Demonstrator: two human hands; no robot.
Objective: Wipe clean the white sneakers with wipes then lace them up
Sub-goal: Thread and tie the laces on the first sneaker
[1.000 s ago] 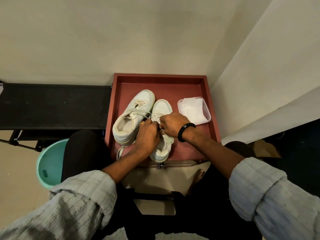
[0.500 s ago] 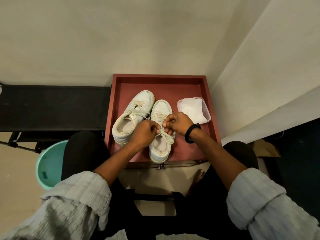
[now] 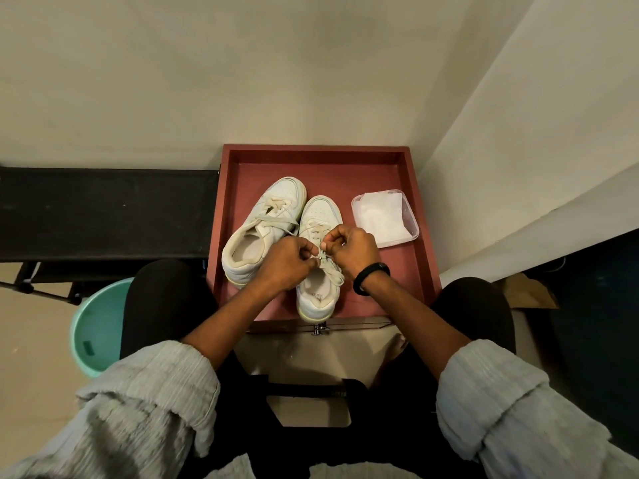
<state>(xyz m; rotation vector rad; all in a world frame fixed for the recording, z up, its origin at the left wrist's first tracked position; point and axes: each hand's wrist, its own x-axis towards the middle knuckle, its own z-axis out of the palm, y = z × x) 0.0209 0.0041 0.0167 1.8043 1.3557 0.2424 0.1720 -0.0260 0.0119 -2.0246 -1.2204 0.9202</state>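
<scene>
Both sets of fingers (image 3: 329,240) are curled, pinching the cream flat shoelace (image 3: 332,272) between the left hand (image 3: 285,266) and right hand (image 3: 354,253), over the tongue of the nearer white leather sneaker (image 3: 316,296). Its long axis runs away from the person, toe far. The second white sneaker (image 3: 266,219) lies just left, toe angled right, both in a red rimmed tray (image 3: 311,152).
</scene>
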